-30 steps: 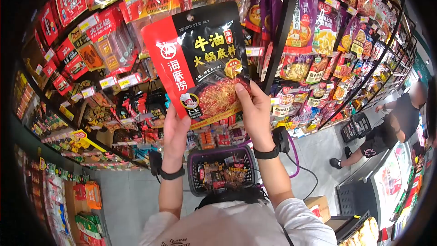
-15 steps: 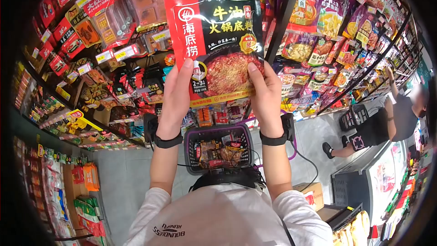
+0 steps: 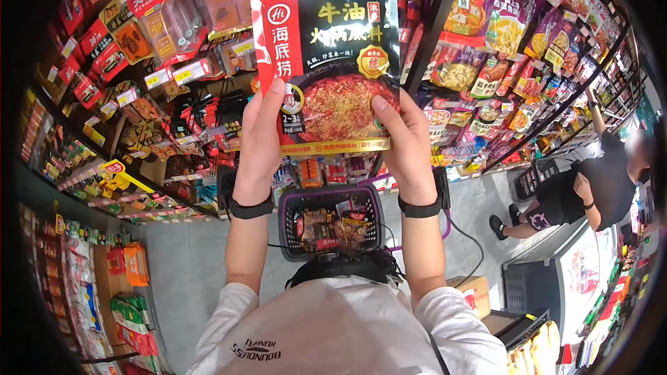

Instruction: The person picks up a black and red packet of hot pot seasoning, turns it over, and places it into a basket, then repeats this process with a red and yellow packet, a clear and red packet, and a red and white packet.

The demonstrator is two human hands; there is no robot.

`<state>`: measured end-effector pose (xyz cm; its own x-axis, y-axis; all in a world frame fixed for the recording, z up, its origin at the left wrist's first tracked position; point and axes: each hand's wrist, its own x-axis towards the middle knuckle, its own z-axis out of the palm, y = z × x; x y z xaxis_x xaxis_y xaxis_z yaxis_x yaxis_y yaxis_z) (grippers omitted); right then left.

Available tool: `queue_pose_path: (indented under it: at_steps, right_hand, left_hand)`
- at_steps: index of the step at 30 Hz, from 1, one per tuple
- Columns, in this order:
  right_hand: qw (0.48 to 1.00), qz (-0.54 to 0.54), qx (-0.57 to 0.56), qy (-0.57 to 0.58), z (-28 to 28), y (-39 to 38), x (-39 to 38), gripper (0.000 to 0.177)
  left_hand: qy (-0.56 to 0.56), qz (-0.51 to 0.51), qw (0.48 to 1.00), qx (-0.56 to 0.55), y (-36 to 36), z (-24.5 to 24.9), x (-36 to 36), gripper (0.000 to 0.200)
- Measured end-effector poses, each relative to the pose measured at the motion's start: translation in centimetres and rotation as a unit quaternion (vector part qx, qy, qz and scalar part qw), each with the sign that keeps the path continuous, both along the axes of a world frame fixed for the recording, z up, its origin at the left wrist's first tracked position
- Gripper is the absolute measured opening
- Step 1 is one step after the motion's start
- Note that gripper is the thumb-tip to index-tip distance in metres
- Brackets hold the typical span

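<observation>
A packet of hotpot soup base [image 3: 333, 55], red and black with a picture of a red pot, is held upright between both hands in front of the shelves. My left hand [image 3: 258, 135] grips its lower left edge, thumb on the front. On the lower right edge my right hand [image 3: 406, 135] is closed the same way, its thumb lying over the pot picture. The other fingers are mostly hidden behind the packet. Below, close to my body, a dark shopping basket [image 3: 288, 212] contains several packaged foods [image 3: 333, 226].
Shelves of sauce packets [image 3: 486, 62] rise ahead on the right, with boxed seasonings [image 3: 167, 14] on the left. Another person [image 3: 604, 187] stands at the right near a second basket [image 3: 538, 177]. A freezer case [image 3: 542, 285] and a cardboard box [image 3: 472, 292] are at lower right.
The packet has tilted slightly, and its glare has shifted; both hands keep their hold. At the right, the other person has moved a little and one arm is now lower.
</observation>
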<state>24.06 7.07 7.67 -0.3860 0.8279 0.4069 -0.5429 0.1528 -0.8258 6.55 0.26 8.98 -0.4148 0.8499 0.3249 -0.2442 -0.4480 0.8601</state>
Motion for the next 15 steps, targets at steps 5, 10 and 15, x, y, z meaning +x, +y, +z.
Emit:
queue_pose_path:
  at_steps: [5,10,15]
  right_hand:
    - [1.0,0.017,-0.01,-0.009,-0.1,-0.13,0.07,0.024]
    - [0.999,0.03,-0.018,-0.001,-0.17,-0.28,0.07,0.025]
    - [0.999,0.047,-0.018,0.006,-0.09,-0.84,0.35,0.026]
  left_hand:
    - [-0.014,-0.008,1.0,0.013,-0.15,-0.22,-0.43,0.033]
    - [-0.012,-0.01,1.0,0.016,-0.41,-0.48,-0.57,0.033]
    - [-0.024,-0.009,1.0,0.018,-0.63,-0.4,-0.26,0.033]
